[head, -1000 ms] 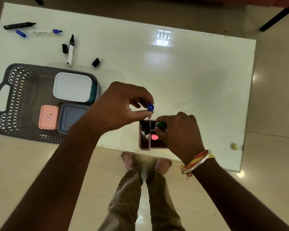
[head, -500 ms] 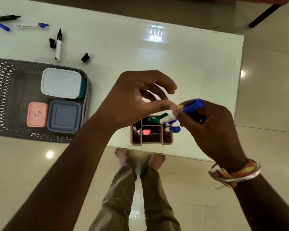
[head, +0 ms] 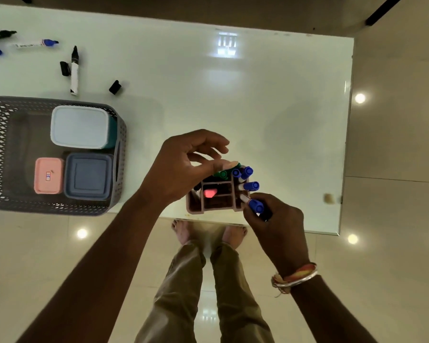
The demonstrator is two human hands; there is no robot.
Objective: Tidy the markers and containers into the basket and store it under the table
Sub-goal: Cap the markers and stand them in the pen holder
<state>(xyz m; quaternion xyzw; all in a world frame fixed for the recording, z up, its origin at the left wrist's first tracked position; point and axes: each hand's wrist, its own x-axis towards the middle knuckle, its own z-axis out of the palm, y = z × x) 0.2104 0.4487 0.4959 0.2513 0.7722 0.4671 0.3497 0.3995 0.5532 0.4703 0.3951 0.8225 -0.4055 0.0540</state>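
Nearest the viewer, the right hand [head: 275, 219] pinches a blue-capped marker [head: 254, 204] at the right compartment of the pink organiser [head: 217, 198], which stands at the near edge of the counter [head: 270, 107]. The left hand [head: 186, 167] hovers above the organiser, fingers loosely curled and half open, holding nothing visible. The step in hand appears to be seating markers in the organiser; next, the marker needs lowering upright into its slot. Farther left, the grey basket [head: 0, 154] holds three lidded containers. Beyond it, loose markers [head: 74, 70] and black caps [head: 115, 87] lie uncollected, so the task seems partly done.
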